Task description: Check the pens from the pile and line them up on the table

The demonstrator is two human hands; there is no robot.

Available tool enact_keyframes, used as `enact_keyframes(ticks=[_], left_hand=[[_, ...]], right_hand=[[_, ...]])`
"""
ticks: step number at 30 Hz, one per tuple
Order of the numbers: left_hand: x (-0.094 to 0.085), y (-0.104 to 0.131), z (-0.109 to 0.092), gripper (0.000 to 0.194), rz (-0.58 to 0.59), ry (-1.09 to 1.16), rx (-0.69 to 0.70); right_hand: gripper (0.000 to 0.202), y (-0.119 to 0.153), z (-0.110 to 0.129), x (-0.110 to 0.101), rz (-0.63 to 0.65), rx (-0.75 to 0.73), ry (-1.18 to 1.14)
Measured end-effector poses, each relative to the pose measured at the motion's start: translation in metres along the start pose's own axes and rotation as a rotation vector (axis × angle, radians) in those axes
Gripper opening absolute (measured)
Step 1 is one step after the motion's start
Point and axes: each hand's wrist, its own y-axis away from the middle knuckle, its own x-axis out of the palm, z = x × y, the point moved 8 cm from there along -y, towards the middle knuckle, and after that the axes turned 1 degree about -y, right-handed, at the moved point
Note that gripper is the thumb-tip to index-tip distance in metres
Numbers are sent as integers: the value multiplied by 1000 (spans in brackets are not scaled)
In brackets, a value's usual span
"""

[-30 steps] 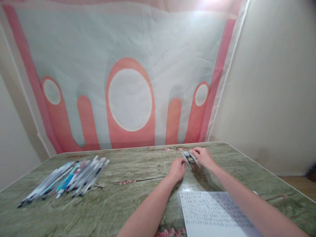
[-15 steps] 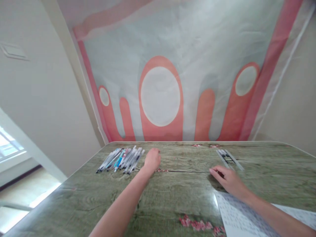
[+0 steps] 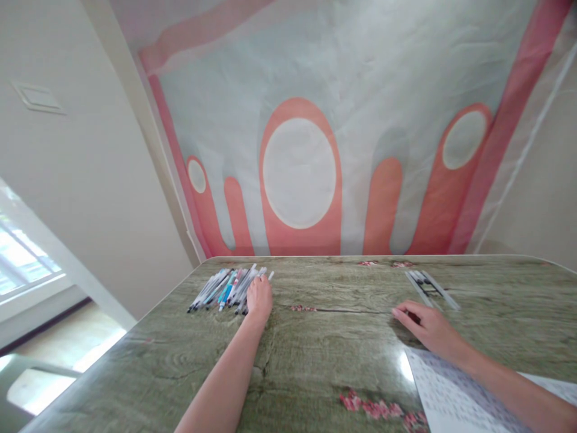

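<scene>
My left hand lies over the right edge of a pile of pens. Its fingers are stretched over the pens, slightly apart, and I see no pen lifted. The pile mixes clear-barrelled pens with dark tips and a few blue and pink ones. Across the table, my right hand rests with its fingers curled and the thumb close to the index finger. Nothing shows sticking out of it. Just beyond it lies a small group of clear pens, two long ones at the sides with shorter dark parts between them.
Written sheets of paper lie under my right forearm. The wood-patterned table carries printed pink flowers. Behind its far edge hangs a pink and grey wall covering. A window is at the left.
My left hand has moved left from beside the pile onto its right-hand pens. My right hand keeps its pose; the whole view has shifted slightly.
</scene>
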Motion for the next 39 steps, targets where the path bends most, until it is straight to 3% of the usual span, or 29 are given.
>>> enact_keyframes(ticks=[4, 8, 11, 13, 15, 18, 22, 25, 27, 30, 34, 39], left_hand=[[2, 2, -2, 22, 39, 21, 4], [-4, 7, -18, 23, 36, 105, 77], [-14, 15, -39, 22, 31, 332, 142], [-17, 22, -56, 22, 99, 593, 167], [-16, 32, -77, 21, 259, 915, 162], [-11, 59, -114, 19, 628, 1443, 45], [-12, 123, -163, 23, 1268, 1952, -350], [-24, 171, -186, 21, 1568, 2073, -582], [-33, 192, -195, 19, 1607, 2156, -619], [-44, 206, -202, 16, 1564, 2256, -551], [-48, 208, -204, 15, 1541, 2243, -425], [-50, 199, -200, 22, 1651, 2229, -386]], right_hand=[[32, -1, -1, 2, 18, 11, -16], [32, -2, -2, 2, 32, 18, -12], [30, -2, 1, 1, 26, 12, -5], [30, -3, 4, -1, 14, 10, 0], [30, -3, 6, -3, 8, 10, 5], [31, -3, 9, -4, 8, 3, 6], [30, -2, 11, -7, -6, -15, 7], [30, -1, 13, -10, -17, -22, 8], [30, 0, 14, -10, -16, -22, 8], [30, -1, 14, -11, -13, -25, 7], [28, -1, 12, -12, -17, -31, -3], [27, 0, 13, -14, -7, -27, -30]])
